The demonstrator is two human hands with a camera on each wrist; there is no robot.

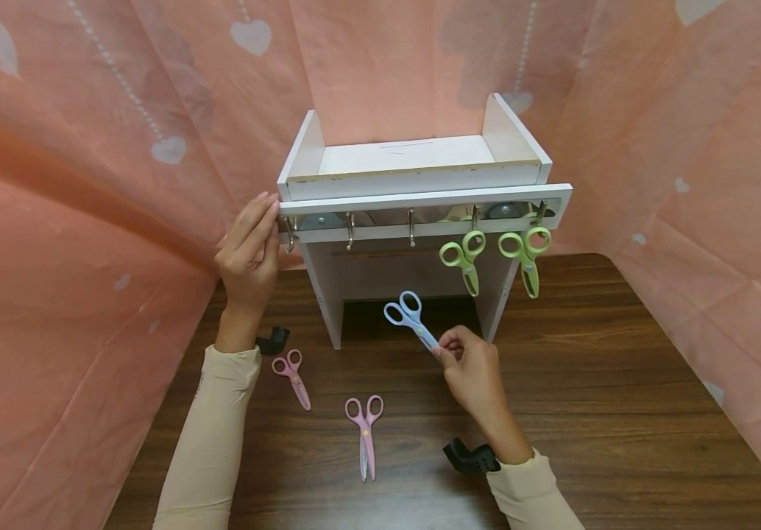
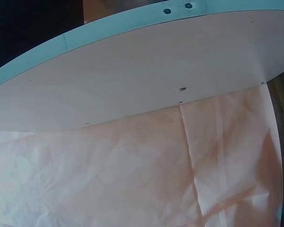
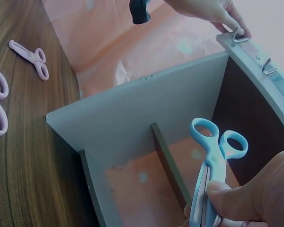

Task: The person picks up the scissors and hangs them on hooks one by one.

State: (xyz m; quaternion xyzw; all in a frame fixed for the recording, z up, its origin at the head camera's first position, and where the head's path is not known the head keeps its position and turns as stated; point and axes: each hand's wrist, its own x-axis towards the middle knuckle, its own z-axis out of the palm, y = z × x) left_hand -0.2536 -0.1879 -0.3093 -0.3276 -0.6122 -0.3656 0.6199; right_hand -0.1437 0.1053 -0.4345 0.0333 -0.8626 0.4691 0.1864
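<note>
In the head view, my right hand (image 1: 476, 368) pinches a pair of blue scissors (image 1: 410, 316) by the blades, handle loops pointing up toward the rack. The right wrist view shows the thumb pressed on the blue scissors (image 3: 215, 156) near the blades. My left hand (image 1: 249, 250) holds the left end of the white hook rail (image 1: 380, 202). Two pairs of green scissors, one (image 1: 465, 259) on the fourth hook and another (image 1: 528, 258) on the rightmost, hang by their loops. The three hooks to the left, including the middle hook (image 1: 411, 228), carry nothing.
Two pairs of pink scissors lie on the wooden table (image 1: 619, 383): one (image 1: 293, 379) near my left wrist, the other (image 1: 366, 438) nearer the front. The white shelf unit (image 1: 321, 294) stands behind them. A pink curtain (image 1: 698, 221) surrounds the table's back and sides.
</note>
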